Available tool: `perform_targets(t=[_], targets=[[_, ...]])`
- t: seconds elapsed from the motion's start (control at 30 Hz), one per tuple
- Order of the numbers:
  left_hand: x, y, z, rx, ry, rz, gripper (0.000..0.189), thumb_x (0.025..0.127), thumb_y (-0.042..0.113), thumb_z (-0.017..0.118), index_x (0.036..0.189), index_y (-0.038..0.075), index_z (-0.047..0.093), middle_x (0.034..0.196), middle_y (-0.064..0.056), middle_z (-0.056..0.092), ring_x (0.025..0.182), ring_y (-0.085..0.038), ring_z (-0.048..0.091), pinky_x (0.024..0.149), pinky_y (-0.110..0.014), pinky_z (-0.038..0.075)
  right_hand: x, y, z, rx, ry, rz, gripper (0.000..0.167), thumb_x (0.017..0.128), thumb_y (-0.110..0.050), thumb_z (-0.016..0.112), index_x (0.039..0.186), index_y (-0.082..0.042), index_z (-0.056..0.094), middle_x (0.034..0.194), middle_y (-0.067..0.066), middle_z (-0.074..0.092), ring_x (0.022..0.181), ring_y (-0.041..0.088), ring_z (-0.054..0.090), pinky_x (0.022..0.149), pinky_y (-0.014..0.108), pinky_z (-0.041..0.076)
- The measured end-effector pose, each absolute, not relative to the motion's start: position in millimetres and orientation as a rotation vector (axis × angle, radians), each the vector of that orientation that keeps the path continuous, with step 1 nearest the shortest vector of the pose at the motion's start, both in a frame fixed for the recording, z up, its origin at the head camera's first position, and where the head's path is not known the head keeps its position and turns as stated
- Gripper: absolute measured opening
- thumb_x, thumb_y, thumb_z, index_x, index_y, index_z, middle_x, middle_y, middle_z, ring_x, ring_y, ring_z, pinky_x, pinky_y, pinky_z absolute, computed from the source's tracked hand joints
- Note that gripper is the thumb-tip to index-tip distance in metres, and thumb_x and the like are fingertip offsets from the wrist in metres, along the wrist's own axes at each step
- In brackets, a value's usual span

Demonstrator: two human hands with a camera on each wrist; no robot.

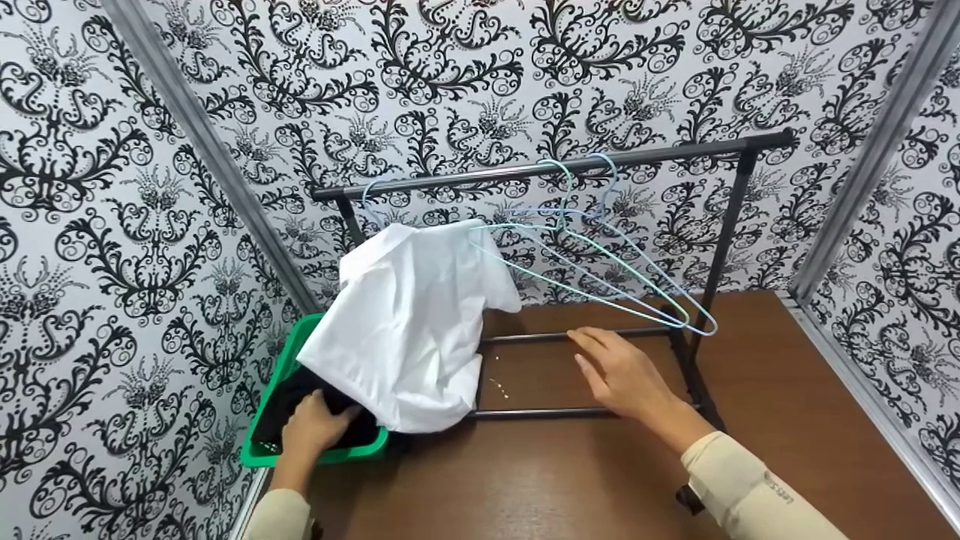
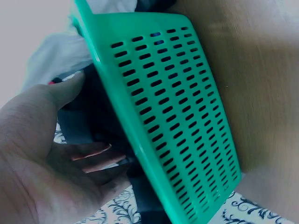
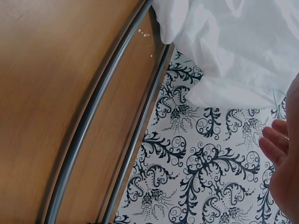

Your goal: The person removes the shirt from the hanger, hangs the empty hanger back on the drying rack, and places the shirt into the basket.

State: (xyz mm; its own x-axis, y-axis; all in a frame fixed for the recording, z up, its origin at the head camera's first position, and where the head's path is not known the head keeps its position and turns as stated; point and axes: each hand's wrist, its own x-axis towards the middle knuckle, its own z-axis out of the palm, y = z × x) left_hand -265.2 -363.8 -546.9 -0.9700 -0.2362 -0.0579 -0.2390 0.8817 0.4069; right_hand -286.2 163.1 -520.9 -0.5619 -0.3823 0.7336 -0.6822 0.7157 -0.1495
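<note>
My left hand (image 1: 313,426) reaches into a green basket (image 1: 251,455), touching black cloth (image 1: 296,386). In the left wrist view its thumb (image 2: 70,89) is spread from the fingers (image 2: 100,161), which lie against the black cloth (image 2: 98,112). A white shirt (image 1: 420,322) hangs from a light blue hanger (image 1: 367,196), its lower edge draping over the basket. My right hand (image 1: 622,371) is in the air to the right of the shirt, fingers relaxed, holding nothing. Only part of this hand (image 3: 280,172) shows at the right edge of the right wrist view.
The rack's dark top bar (image 1: 480,176) runs across the back. A green hanger (image 1: 566,199) and another blue hanger (image 1: 611,195) hang to the right of the shirt. The lower bars (image 1: 540,413) lie close to the brown tabletop (image 1: 525,480). Patterned walls (image 1: 450,90) enclose the space.
</note>
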Motion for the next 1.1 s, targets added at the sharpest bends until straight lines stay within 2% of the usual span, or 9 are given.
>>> perform_targets(t=[0.17,0.27,0.4,0.6,0.83,1.1], targets=[[-249.6,-359.9,-537.9,-0.424,3.155,0.786,0.073,0.101,0.049,0.068,0.146,-0.007,0.056,0.143,-0.035,0.062,0.122,-0.059,0.063,0.099,-0.073,0.05,-285.0,163.7,-519.2,0.798,-2.251,0.562,0.041,0.098,-0.016,0.075,0.138,-0.009,0.07,0.127,0.014,0.075,0.116,0.032,0.073,0.098,0.049,0.061],[-242.0,-354.8,-535.6,-0.444,3.232,0.865,0.054,0.102,0.045,0.067,0.13,0.0,0.069,0.127,-0.029,0.073,0.109,-0.053,0.07,0.092,-0.069,0.054,-283.4,163.0,-518.9,0.788,-2.283,0.58,0.042,0.099,-0.017,0.074,0.14,-0.01,0.069,0.129,0.013,0.074,0.118,0.032,0.072,0.098,0.049,0.061],[-235.9,-346.6,-539.4,-0.451,3.33,0.931,0.035,0.103,0.041,0.068,0.109,0.007,0.076,0.104,-0.018,0.079,0.091,-0.042,0.074,0.081,-0.063,0.056,-282.8,161.5,-519.9,0.781,-2.299,0.592,0.042,0.1,-0.017,0.073,0.141,-0.012,0.068,0.13,0.013,0.073,0.118,0.032,0.072,0.098,0.049,0.061],[-235.3,-336.3,-550.1,-0.334,3.43,0.9,0.026,0.101,0.034,0.072,0.094,0.01,0.077,0.089,-0.012,0.08,0.078,-0.036,0.074,0.075,-0.06,0.057,-282.9,160.2,-520.0,0.777,-2.289,0.613,0.042,0.099,-0.016,0.074,0.14,-0.011,0.068,0.128,0.013,0.073,0.117,0.032,0.072,0.099,0.05,0.061],[-233.9,-329.0,-561.4,-0.264,3.497,0.877,0.026,0.099,0.03,0.074,0.078,0.014,0.071,0.074,-0.009,0.074,0.07,-0.037,0.071,0.068,-0.059,0.056,-281.9,154.8,-519.4,0.764,-2.315,0.625,0.041,0.1,-0.018,0.073,0.14,-0.01,0.068,0.129,0.014,0.073,0.118,0.033,0.072,0.1,0.05,0.06],[-227.3,-329.5,-569.8,-0.285,3.477,0.872,0.03,0.101,0.028,0.073,0.074,0.016,0.066,0.069,-0.007,0.07,0.064,-0.03,0.066,0.064,-0.055,0.054,-282.4,130.7,-509.1,0.736,-2.377,0.698,0.038,0.102,-0.019,0.07,0.139,-0.01,0.069,0.129,0.014,0.073,0.121,0.033,0.072,0.101,0.05,0.06]])
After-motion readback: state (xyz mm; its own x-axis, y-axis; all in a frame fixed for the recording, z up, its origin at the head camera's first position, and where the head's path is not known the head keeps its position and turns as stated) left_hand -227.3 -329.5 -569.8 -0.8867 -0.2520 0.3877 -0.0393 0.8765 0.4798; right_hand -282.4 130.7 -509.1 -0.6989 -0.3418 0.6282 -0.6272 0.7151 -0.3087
